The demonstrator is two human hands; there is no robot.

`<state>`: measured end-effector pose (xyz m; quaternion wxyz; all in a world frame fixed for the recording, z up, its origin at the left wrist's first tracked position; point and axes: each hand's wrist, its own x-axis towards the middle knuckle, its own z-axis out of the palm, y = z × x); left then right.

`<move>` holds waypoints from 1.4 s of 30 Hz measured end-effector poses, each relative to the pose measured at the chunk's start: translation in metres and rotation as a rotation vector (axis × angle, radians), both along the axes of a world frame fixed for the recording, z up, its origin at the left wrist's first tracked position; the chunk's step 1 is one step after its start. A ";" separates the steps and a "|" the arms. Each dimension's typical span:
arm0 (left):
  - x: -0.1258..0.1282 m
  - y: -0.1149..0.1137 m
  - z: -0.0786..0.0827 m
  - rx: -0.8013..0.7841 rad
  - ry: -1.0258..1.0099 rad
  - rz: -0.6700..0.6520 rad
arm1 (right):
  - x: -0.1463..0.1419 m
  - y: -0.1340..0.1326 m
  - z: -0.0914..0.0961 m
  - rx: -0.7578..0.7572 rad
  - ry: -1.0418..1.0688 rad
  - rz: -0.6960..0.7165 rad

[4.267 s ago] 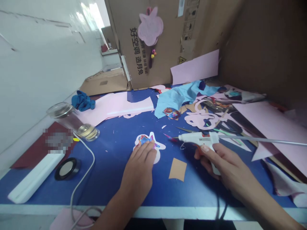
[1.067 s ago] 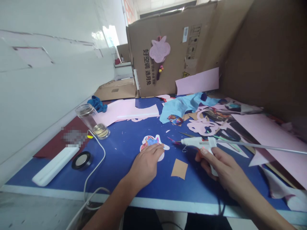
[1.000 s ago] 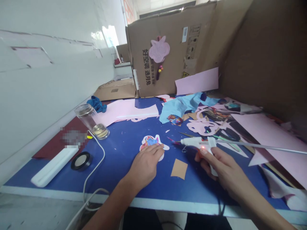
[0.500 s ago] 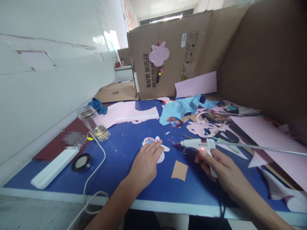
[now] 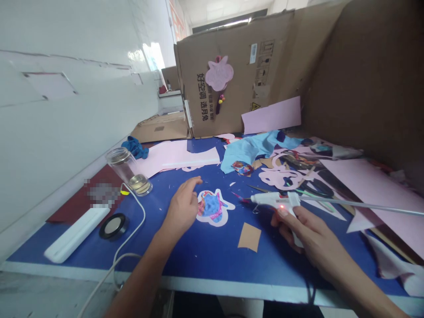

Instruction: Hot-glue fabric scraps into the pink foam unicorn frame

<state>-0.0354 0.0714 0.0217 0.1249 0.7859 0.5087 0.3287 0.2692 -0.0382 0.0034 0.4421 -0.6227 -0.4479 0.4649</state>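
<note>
My right hand [image 5: 300,227] grips a white hot glue gun [image 5: 272,199] by its handle. A red light glows on its side, a glue stick [image 5: 361,204] runs out of the back, and its nozzle points left. My left hand [image 5: 183,204] is empty, fingers stretched out, at the left edge of a pale cutout [image 5: 212,207] with a blue, pink and orange patterned centre. The cutout lies flat on the blue table [image 5: 185,260]. A small square of cardboard [image 5: 249,237] lies below the nozzle.
Left are a glass jar [image 5: 130,172], a black tape roll [image 5: 113,226], a white power strip [image 5: 76,234] and its cable. Light blue cloth [image 5: 251,152], pink scraps [image 5: 278,177] and pink sheets [image 5: 374,190] spread behind and right. A cardboard box wall [image 5: 238,97] stands at the back.
My left hand has lifted off the cutout and moved left, uncovering its patterned centre. The glue gun in my right hand has hardly moved.
</note>
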 end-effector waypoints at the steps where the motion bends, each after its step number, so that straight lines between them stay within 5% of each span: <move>1: -0.004 -0.002 0.001 -0.013 -0.002 0.040 | 0.000 0.000 -0.001 -0.003 -0.002 0.001; 10: -0.022 -0.025 -0.020 0.014 0.117 0.152 | 0.002 -0.001 -0.006 0.002 -0.005 -0.002; 18: 0.031 -0.072 -0.013 0.077 0.395 0.013 | 0.002 0.000 -0.008 0.012 0.019 -0.020; 26: 0.023 -0.060 -0.021 0.094 0.264 -0.223 | 0.000 -0.001 0.001 0.033 0.017 -0.036; 30: 0.022 -0.062 -0.015 0.098 0.272 -0.151 | -0.001 -0.001 0.004 0.034 0.016 -0.021; 36: 0.018 -0.054 -0.024 0.129 0.284 -0.240 | -0.001 -0.003 0.007 0.029 0.004 -0.020; 42: 0.022 -0.049 -0.021 0.122 0.280 0.000 | 0.000 -0.004 0.006 0.055 0.005 -0.018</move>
